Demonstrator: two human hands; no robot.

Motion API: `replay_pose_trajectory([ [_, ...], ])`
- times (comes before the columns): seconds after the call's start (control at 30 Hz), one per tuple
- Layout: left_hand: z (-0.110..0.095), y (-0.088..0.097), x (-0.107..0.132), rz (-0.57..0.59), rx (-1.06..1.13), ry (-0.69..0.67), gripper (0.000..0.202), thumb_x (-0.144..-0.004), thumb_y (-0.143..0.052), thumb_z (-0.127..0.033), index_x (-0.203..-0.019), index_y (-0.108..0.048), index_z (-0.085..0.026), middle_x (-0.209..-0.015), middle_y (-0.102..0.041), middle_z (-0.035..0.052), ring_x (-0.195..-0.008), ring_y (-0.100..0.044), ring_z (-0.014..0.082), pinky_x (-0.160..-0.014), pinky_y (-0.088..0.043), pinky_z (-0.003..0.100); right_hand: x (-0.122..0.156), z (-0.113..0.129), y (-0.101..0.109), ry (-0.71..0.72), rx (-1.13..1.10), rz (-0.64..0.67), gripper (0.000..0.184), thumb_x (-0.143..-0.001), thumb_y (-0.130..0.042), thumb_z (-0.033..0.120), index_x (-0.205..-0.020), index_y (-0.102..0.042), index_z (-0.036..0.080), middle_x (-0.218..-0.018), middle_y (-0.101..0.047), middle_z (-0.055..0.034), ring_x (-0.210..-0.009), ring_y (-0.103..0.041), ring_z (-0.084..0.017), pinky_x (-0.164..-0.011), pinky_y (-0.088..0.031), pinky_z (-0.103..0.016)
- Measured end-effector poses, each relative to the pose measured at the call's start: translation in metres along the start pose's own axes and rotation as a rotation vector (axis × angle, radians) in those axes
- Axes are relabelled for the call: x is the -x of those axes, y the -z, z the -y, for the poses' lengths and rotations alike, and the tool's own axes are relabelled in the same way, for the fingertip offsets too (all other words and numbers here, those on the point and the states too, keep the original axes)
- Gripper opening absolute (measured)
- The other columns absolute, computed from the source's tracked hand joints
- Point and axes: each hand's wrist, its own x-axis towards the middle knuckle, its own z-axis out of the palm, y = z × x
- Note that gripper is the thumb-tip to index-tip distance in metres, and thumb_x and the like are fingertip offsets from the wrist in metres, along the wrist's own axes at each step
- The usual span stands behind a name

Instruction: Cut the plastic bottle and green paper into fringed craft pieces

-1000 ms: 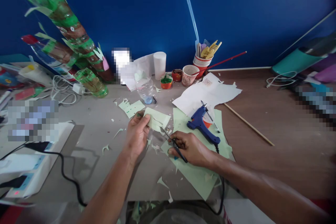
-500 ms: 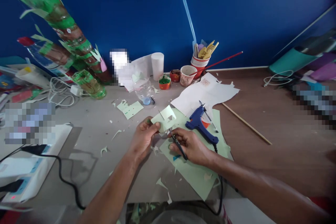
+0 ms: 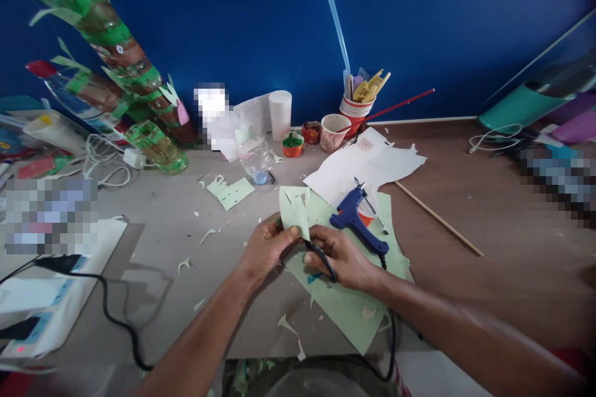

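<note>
My left hand (image 3: pixel 272 242) pinches a small piece of pale green paper (image 3: pixel 289 208) with cut slits, held upright above the table. Close beside it, my right hand (image 3: pixel 338 251) is closed round black-handled scissors (image 3: pixel 322 258). The scissor blades are mostly hidden behind my fingers and the paper, so I cannot tell whether they are parted. A larger pale green sheet (image 3: pixel 347 316) lies beneath my right hand. On that sheet rests a blue glue gun (image 3: pixel 358 220), just beyond my right hand.
Paper scraps (image 3: pixel 185 265) litter the table. Behind stand a clear plastic bottle piece (image 3: pixel 251 155), paint cups (image 3: pixel 292 144) and a cup of tools (image 3: pixel 356 108). Painted bottle stacks (image 3: pixel 135 68) rise at left, near a power strip (image 3: pixel 37 322). A wooden stick (image 3: pixel 440 218) lies at right.
The green paper has been turned in my left hand and now stands more upright. My left hand has shifted slightly right, and both hands are closer together. The scissors stay in my right hand.
</note>
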Motion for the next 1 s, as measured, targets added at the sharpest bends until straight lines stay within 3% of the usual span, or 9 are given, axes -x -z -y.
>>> replay_pose_trajectory([
  [0.3, -0.0017, 0.0003, 0.0029, -0.133, -0.220, -0.051, 0.032, -0.079, -0.055, -0.047, -0.070, -0.059, -0.016, -0.062, -0.057, 0.0008, -0.059, -0.050, 0.0124, -0.056, -0.039, 0.022, -0.0012, 0.0076, -0.0014, -0.026, 0.009, -0.018, 0.048, -0.066, -0.067, 0.059, -0.074, -0.040, 0.019, -0.055, -0.030, 0.0089, -0.048, -0.032, -0.006, -0.043, -0.028, -0.018],
  [0.6, -0.0008, 0.0019, 0.0040, -0.084, -0.424, -0.089, 0.035, -0.082, -0.050, -0.047, -0.065, -0.054, -0.016, -0.059, -0.050, -0.0010, -0.054, -0.043, 0.0103, -0.050, -0.033, 0.021, -0.0019, 0.0024, -0.0014, -0.028, -0.163, -0.005, 0.046, -0.064, -0.074, 0.049, -0.074, -0.042, 0.018, -0.056, -0.033, 0.0092, -0.047, -0.030, -0.004, -0.043, -0.028, -0.018],
  [1.0, 0.0040, 0.0037, 0.0025, -0.088, -0.385, -0.078, 0.034, -0.081, -0.052, -0.047, -0.066, -0.054, -0.016, -0.060, -0.050, -0.0015, -0.056, -0.044, 0.0106, -0.052, -0.034, 0.021, -0.0023, 0.0058, -0.0035, -0.030, -0.126, -0.029, 0.048, -0.063, -0.072, 0.054, -0.074, -0.041, 0.019, -0.056, -0.034, 0.0089, -0.046, -0.028, -0.004, -0.041, -0.028, -0.017],
])
